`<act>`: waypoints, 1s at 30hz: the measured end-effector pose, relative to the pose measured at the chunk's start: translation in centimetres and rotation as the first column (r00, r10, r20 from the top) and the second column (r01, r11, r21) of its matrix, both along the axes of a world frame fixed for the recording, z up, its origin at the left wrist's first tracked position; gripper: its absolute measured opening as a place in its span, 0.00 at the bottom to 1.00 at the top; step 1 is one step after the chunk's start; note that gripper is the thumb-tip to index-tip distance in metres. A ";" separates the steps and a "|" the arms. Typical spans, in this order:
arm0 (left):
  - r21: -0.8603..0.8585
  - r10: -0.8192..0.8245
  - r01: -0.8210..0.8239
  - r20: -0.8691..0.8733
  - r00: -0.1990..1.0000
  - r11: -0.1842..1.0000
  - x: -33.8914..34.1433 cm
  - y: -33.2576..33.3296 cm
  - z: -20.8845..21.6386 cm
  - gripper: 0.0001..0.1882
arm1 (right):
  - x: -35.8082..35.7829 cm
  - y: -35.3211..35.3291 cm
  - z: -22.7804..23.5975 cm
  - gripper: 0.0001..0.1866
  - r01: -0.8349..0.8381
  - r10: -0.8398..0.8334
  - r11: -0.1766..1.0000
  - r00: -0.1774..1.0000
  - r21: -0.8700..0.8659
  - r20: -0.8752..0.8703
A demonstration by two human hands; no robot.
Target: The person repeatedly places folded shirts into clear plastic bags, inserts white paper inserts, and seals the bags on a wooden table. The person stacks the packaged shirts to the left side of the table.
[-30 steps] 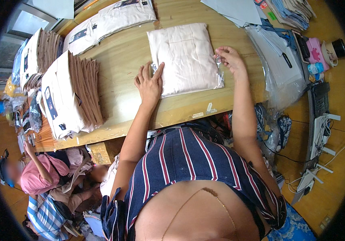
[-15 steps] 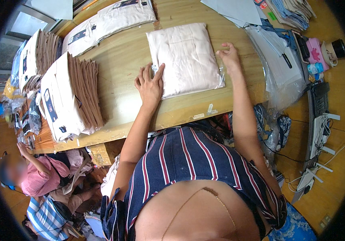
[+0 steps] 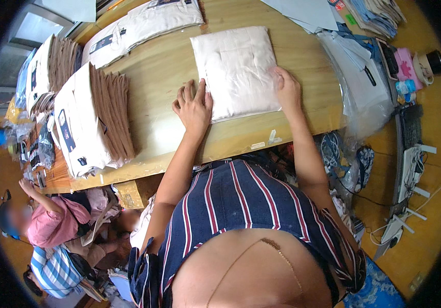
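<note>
A folded pale pink garment (image 3: pixel 236 72), apparently in a clear plastic bag, lies flat on the wooden table in front of me. At its left edge rests my left hand (image 3: pixel 193 109), fingers spread and holding nothing, the index finger and thumb against the side. My right hand (image 3: pixel 288 91) is at the opposite edge, fingers closed together on the package's side; what lies under the fingertips is partly hidden.
Stacked folded trousers or similar garments (image 3: pixel 89 120) stand at the left, with another stack (image 3: pixel 48 77) behind. More folded garments (image 3: pixel 141 25) lie at the back. Plastic bags (image 3: pixel 364 97) and papers are at the right, beside a keyboard (image 3: pixel 410 126). Two people (image 3: pixel 58 220) work lower left.
My right hand has come down and left onto the package's right edge, its fingers closing there. The clear flap at the lower right corner shows less. My left hand has barely moved.
</note>
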State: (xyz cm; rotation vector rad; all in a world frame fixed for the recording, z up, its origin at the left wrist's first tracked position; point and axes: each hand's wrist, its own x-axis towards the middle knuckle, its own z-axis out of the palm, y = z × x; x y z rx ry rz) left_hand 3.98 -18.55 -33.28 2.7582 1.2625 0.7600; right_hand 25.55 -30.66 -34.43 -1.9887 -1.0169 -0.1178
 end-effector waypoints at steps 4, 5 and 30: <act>-0.327 0.084 -0.007 0.224 0.971 0.945 -2.1 0.2 -0.6 0.25 | -0.5 -2.6 2.0 0.18 0.014 -0.011 0.993 1.000 -0.117 0.026; -0.555 0.107 0.036 0.222 0.969 0.831 -2.4 -1.3 2.0 0.28 | -1.3 -3.5 2.7 0.21 -0.059 0.047 0.987 0.996 -0.150 -0.081; -0.101 0.098 -0.097 0.004 0.995 0.990 0.6 4.4 5.2 0.19 | 1.3 1.4 7.9 0.20 0.145 -0.148 0.941 0.989 -0.307 0.011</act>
